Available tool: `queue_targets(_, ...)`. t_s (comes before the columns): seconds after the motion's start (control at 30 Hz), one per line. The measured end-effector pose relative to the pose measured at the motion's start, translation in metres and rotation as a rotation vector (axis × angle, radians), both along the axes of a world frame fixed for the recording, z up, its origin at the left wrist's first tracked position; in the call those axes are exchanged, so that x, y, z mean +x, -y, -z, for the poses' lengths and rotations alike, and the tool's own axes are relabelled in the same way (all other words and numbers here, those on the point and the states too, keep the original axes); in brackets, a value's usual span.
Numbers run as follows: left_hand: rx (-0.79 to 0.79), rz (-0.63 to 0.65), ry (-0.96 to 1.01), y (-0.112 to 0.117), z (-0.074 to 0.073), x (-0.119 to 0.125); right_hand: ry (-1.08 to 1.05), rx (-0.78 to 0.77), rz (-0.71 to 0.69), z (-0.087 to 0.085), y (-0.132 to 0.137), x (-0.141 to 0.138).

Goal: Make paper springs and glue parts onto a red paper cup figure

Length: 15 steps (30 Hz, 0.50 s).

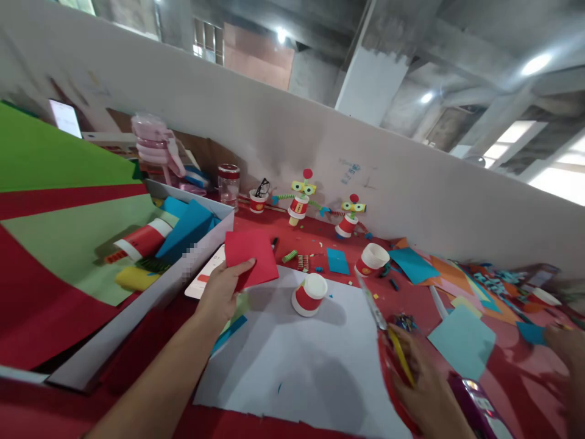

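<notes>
My left hand point(222, 292) pinches a red square of paper point(251, 258) and holds it above the white sheet point(301, 360) on the table. My right hand point(423, 387) is closed around yellow-handled scissors point(388, 329), blades pointing away from me, at the sheet's right edge. An upside-down red and white paper cup point(309, 294) stands on the sheet between my hands.
A white box point(137, 299) on the left holds coloured paper and a cup. Two cup robots point(299, 204) point(348, 221) stand by the wall point(411, 183). Another cup point(371, 259), paper scraps and blue sheets point(461, 341) lie right. Another person's hand point(567, 347) is at far right.
</notes>
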<state>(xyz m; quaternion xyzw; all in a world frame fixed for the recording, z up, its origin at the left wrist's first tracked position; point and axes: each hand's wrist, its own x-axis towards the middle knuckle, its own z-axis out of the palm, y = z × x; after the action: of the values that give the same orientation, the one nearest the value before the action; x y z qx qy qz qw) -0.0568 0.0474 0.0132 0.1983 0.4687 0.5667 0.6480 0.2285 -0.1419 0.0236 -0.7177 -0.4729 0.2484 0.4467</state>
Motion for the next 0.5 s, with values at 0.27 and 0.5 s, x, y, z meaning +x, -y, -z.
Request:
queue_targets(0.27,0.05,-0.071,-0.003,-0.009,0.005,-0.007,-0.613,-0.088,-0.514,-0.015,-0.036,-0.085)
queue_targets(0.5,0.006,-0.126,-0.022,-0.011,0.011,-0.006,-0.806,-0.2,-0.698,0.007,-0.055,-0.11)
